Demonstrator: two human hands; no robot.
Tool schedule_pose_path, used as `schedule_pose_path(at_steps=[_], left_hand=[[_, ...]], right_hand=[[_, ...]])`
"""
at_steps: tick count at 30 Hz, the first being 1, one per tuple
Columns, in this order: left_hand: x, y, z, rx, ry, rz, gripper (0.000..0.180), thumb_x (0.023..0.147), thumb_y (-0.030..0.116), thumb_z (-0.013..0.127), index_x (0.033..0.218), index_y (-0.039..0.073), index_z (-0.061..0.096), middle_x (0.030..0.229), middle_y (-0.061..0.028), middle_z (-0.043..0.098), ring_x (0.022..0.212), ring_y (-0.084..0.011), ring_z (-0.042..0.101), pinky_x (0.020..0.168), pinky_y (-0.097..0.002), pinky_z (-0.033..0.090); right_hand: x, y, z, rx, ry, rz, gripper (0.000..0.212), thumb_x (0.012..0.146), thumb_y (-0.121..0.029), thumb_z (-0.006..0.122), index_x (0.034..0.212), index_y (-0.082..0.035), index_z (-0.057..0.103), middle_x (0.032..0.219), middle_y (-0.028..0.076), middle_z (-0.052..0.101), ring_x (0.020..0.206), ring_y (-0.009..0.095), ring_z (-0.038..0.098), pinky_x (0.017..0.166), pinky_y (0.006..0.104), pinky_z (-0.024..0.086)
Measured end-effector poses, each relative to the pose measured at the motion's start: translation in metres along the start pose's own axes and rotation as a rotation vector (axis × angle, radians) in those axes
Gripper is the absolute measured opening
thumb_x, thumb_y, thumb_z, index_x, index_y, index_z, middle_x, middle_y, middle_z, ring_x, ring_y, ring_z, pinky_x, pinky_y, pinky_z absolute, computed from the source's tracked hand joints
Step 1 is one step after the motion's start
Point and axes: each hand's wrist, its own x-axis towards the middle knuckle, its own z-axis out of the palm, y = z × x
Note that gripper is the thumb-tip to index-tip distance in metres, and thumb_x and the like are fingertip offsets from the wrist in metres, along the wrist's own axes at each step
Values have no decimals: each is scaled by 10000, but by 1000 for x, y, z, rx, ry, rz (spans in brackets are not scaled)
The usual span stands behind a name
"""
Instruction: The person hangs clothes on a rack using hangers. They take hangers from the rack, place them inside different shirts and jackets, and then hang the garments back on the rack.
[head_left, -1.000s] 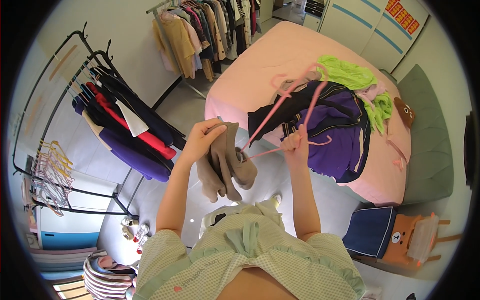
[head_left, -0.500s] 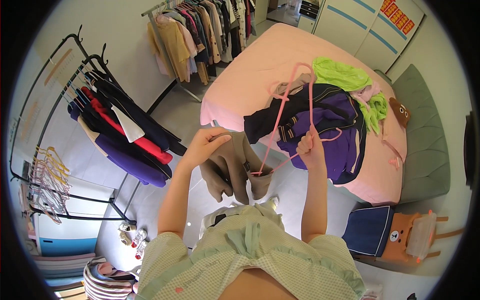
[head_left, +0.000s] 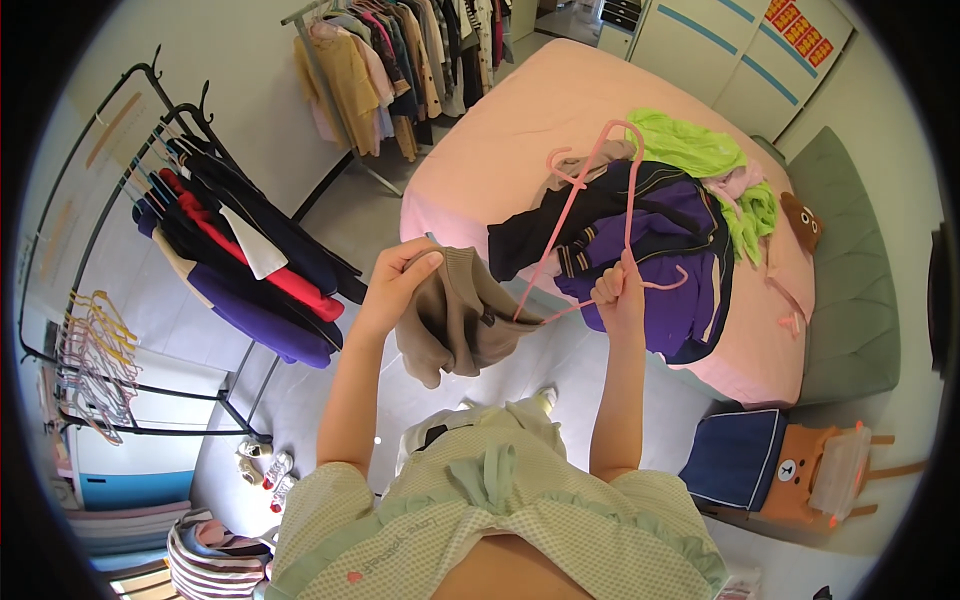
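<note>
I see the pink bed ahead, piled with a purple jacket. My left hand grips the brown garment by its top edge, hanging above the floor. My right hand pinches the pink hanger, one arm poking into the cloth. I'd judge spreading the neckline wider helps.

The pink hanger has tilted upright, one end entering the brown garment.
</note>
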Motion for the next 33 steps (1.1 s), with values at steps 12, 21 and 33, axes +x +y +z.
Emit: schedule_pose_path(at_steps=[12, 21, 33], left_hand=[[3, -8, 25, 150, 127, 185, 113, 875, 80, 543, 850, -24, 580, 777, -3, 534, 732, -85, 455, 708, -219, 374], [-8, 5, 7, -392, 303, 58, 183, 934, 186, 504, 867, 39, 589, 802, 34, 567, 740, -43, 478, 702, -197, 387], [-23, 12, 11, -222, 351, 176, 166, 918, 152, 525, 880, 9, 601, 793, 32, 547, 740, -48, 458, 708, -191, 370]], right_hand=[[-17, 42, 39, -45, 19, -93, 505, 966, -317, 406, 513, -108, 330, 477, -16, 369, 422, 77, 304, 411, 245, 217], [-37, 64, 0, -325, -2, 24, 508, 969, -296, 404, 505, -100, 339, 446, -13, 304, 426, 101, 297, 429, 270, 231], [-45, 11, 17, -622, -75, 205, 520, 943, -302, 460, 470, -91, 415, 427, -52, 325, 396, 39, 266, 393, 228, 174]])
